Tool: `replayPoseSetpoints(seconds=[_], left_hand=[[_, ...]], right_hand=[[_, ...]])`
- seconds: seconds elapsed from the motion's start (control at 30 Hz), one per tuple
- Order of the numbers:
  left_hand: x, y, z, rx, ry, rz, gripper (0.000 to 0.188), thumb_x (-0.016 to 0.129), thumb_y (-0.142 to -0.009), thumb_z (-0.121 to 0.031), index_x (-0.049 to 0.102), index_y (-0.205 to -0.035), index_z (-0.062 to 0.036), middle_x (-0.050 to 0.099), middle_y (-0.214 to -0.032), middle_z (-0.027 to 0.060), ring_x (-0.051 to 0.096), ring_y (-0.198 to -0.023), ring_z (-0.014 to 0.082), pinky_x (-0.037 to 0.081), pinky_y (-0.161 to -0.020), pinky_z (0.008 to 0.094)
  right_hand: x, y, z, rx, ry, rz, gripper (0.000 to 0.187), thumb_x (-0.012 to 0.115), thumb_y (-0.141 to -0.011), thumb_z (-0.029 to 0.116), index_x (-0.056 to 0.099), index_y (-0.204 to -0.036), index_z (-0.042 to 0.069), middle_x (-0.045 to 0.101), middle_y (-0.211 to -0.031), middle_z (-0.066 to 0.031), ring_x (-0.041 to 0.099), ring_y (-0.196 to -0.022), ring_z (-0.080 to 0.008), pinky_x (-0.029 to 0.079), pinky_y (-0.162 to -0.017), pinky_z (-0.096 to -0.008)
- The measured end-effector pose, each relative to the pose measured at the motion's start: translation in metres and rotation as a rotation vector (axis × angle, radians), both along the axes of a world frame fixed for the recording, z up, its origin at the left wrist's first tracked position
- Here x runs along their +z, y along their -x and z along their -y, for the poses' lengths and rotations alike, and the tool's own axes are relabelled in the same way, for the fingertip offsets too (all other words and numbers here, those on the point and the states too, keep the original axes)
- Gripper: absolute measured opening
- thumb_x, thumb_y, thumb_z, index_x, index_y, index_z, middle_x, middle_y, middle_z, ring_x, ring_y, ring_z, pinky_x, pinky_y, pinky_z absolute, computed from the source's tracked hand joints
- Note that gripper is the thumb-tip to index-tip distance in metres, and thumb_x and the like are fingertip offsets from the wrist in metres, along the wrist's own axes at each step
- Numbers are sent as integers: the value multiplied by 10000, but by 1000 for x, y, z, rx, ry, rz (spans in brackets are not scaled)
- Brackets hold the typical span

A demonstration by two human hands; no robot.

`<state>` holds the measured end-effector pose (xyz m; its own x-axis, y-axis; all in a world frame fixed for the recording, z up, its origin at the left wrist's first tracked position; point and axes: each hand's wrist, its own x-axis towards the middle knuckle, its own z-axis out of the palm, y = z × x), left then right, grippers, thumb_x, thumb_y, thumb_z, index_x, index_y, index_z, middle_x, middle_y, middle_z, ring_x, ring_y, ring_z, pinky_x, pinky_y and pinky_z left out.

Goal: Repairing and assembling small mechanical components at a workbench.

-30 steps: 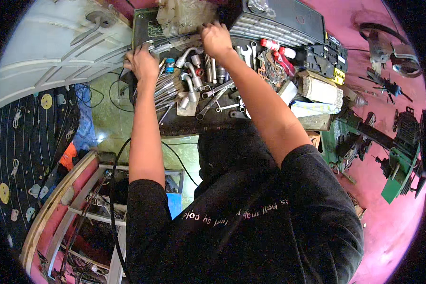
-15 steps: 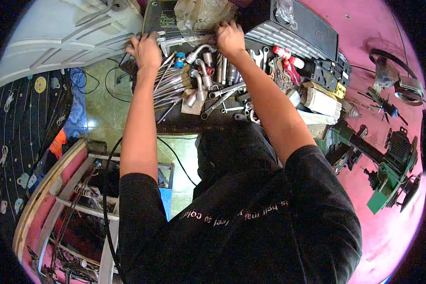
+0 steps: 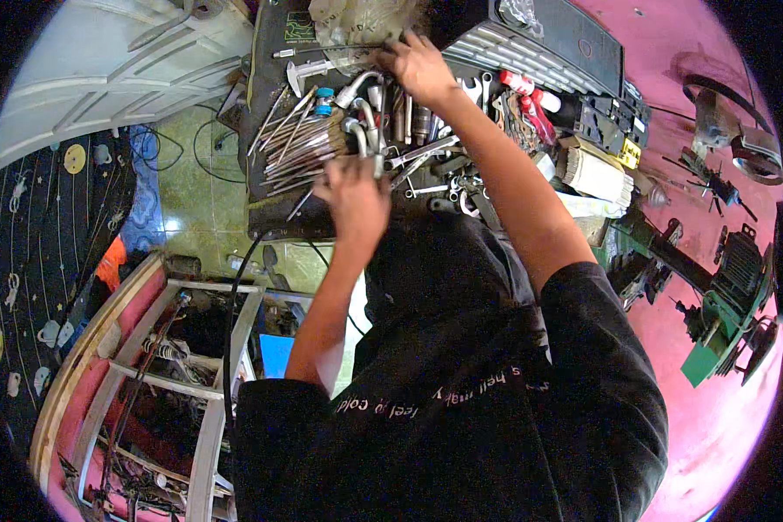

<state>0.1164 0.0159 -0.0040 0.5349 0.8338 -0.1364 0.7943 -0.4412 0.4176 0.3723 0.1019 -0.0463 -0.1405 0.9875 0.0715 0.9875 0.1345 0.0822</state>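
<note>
- One slim metal caliper [image 3: 313,68] lies just below one crumpled, translucent bag [image 3: 357,24].
- Right of the caliper: right hand [image 3: 420,71], fingers bent; grip unclear.
- Below it: three curved, shiny wrenches [image 3: 365,113], then left hand [image 3: 355,198], blurred, fingers partly spread; cannot tell whether gripping.

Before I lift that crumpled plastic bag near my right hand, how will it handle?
The plastic bag looks thin and creased, so it's probably floppy. Its translucent film suggests it's light, though I can't tell whether anything's inside.

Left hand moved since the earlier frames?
Yes. Against the table, the left hand has moved right and toward the table's near edge, away from the caliper.
</note>
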Motion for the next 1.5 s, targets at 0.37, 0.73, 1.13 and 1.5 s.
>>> replayPoseSetpoints(seconds=[0.37,0.73,1.13,1.5], left_hand=[[-40,-57,21,-195,-206,53,306,764,-859,-344,722,-1014,-83,696,-1041,80,521,-1181,288,349,-1044,551],[-12,-61,-66,-235,-230,237,322,725,-905,-240,679,-1196,-110,678,-1225,94,533,-1206,336,331,-1011,596],[-47,-89,-202,-312,-393,61,364,525,-967,-126,778,-1211,-218,608,-1391,139,476,-1289,366,339,-1061,601],[-26,-52,-185,-201,-547,71,304,660,-909,-143,774,-1173,-241,618,-1398,21,486,-1308,328,342,-1052,589]], right_hand=[[-3,20,6,53,-69,-88,317,525,-946,219,747,-1146,114,675,-1270,-57,575,-1201,-270,482,-1029,-431],[35,36,99,-307,-43,-262,319,638,-875,181,679,-1165,54,681,-1136,-147,582,-1157,-353,487,-1004,-478],[19,87,155,-277,213,-114,244,609,-942,268,670,-1024,46,711,-913,-119,621,-1003,-314,461,-937,-454],[40,78,167,-371,172,-295,260,627,-847,162,696,-1038,0,715,-863,-135,633,-1031,-342,487,-908,-457]])
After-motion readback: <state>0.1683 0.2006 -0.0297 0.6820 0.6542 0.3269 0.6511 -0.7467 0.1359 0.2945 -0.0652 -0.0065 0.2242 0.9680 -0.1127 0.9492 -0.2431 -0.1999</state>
